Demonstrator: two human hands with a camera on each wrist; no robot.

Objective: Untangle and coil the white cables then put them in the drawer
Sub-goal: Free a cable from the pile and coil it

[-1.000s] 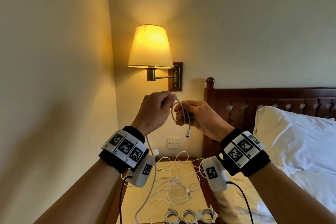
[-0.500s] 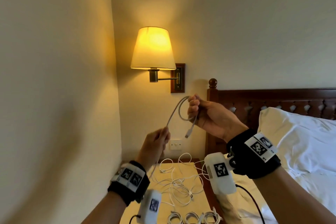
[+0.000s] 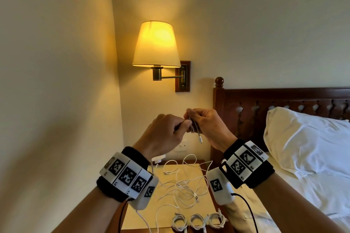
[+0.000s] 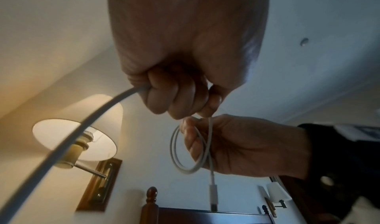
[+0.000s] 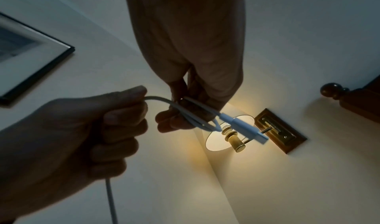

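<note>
Both hands are raised above the nightstand (image 3: 189, 168), close together. My right hand (image 3: 203, 123) pinches a small coil of white cable (image 4: 185, 159), its connector (image 3: 200, 140) dangling below the fingers. My left hand (image 3: 166, 134) grips the same cable's free length (image 4: 86, 126) in a fist, right beside the coil. That length runs down past my left wrist. A tangle of white cables (image 3: 183, 185) lies loose on the nightstand top. Three coiled cables (image 3: 197, 223) sit in a row at its front edge. The drawer is not in view.
A lit wall lamp (image 3: 156, 45) hangs above the hands. A dark wooden headboard (image 3: 265, 104) and a bed with a white pillow (image 3: 306, 142) lie to the right. A wall closes the left side. A wall socket (image 3: 180, 145) sits behind the hands.
My left hand dropped low along the cable, then rose back up to meet my right hand. My right hand lowered slightly, and another loop lies against the coil.
</note>
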